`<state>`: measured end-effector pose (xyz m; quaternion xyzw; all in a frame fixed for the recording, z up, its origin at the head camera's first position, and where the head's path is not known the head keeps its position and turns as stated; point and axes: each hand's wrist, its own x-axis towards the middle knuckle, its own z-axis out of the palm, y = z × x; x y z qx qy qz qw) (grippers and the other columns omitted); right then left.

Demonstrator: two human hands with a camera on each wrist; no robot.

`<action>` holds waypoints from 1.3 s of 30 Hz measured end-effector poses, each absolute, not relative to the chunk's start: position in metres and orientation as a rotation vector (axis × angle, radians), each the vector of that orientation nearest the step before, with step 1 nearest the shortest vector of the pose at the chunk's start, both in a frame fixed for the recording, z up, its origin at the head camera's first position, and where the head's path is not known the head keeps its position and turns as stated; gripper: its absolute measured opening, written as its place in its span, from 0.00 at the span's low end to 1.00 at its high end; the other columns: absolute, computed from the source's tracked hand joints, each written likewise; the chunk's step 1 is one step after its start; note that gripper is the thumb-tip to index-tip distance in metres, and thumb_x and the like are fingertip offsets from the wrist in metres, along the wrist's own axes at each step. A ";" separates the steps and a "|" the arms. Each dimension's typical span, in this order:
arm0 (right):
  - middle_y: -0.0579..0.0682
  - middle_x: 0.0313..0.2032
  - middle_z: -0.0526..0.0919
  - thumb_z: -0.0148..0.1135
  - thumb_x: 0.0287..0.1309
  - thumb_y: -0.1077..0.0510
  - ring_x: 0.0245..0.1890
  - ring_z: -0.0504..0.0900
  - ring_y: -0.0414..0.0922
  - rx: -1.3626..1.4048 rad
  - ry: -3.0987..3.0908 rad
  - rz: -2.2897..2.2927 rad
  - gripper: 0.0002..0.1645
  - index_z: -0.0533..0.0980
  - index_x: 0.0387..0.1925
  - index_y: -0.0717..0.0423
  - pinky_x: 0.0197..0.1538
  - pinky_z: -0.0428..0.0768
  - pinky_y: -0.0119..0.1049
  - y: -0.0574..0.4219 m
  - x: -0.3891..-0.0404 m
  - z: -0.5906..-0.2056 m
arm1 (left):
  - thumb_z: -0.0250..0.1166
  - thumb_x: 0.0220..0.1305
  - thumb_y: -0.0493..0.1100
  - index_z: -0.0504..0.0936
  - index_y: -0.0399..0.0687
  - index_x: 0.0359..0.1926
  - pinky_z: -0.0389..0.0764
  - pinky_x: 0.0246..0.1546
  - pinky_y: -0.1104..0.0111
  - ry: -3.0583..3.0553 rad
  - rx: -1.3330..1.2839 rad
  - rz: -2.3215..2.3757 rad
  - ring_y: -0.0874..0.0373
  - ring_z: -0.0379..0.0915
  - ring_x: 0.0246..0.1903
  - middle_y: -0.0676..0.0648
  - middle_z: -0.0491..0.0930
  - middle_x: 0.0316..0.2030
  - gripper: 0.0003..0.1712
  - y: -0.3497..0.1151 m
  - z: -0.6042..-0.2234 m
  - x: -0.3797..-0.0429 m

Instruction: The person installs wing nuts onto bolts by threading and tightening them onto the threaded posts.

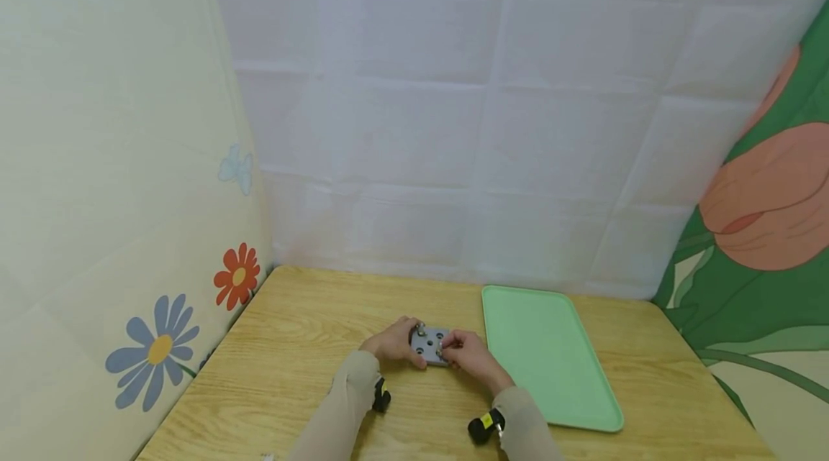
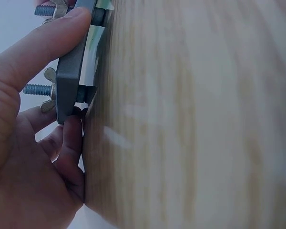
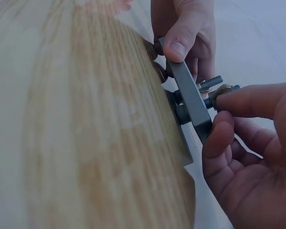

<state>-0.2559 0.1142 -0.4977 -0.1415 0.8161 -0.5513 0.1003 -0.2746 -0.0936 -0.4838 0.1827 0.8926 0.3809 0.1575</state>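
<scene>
A small grey metal plate (image 1: 429,354) with several holes is held just above the wooden table. My left hand (image 1: 393,343) grips its left side, the thumb (image 2: 57,38) along the edge and fingers reaching around it. At the plate's right side, my right hand (image 1: 475,358) pinches a wing nut (image 3: 221,90) on a bolt that passes through the plate. The curled lower fingers of that hand are close to the plate's near end. Another wing nut (image 2: 49,89) sits on a threaded bolt (image 2: 34,89) near the left hand. Bolt heads protrude below the plate, towards the table.
A light green tray (image 1: 550,360) lies on the wooden table (image 1: 311,346) to the right of my hands. A small metallic bit (image 1: 268,457) shows at the bottom edge. White cloth hangs behind, with flower-patterned cloth at both sides.
</scene>
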 end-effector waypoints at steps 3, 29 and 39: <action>0.47 0.27 0.77 0.61 0.54 0.67 0.23 0.73 0.40 -0.416 2.429 -1.612 0.04 0.76 0.33 0.63 0.26 0.73 0.33 0.114 -0.257 -0.499 | 0.78 0.44 0.44 0.65 0.39 0.64 0.67 0.44 0.61 2.559 0.523 1.087 0.55 0.63 0.40 0.46 0.66 0.51 0.47 -0.094 -0.484 -0.275; 0.48 0.28 0.77 0.66 0.54 0.60 0.25 0.74 0.41 -0.469 2.507 -1.517 0.09 0.77 0.36 0.62 0.28 0.75 0.35 0.114 -0.259 -0.502 | 0.78 0.42 0.45 0.66 0.39 0.63 0.67 0.46 0.60 2.552 0.534 1.098 0.54 0.63 0.41 0.46 0.67 0.51 0.47 -0.094 -0.487 -0.278; 0.48 0.24 0.74 0.50 0.58 0.68 0.23 0.71 0.40 -0.400 2.396 -1.635 0.10 0.77 0.37 0.66 0.26 0.72 0.33 0.113 -0.256 -0.499 | 0.78 0.42 0.45 0.66 0.39 0.63 0.67 0.46 0.61 2.561 0.547 1.079 0.55 0.64 0.41 0.46 0.67 0.51 0.47 -0.094 -0.487 -0.278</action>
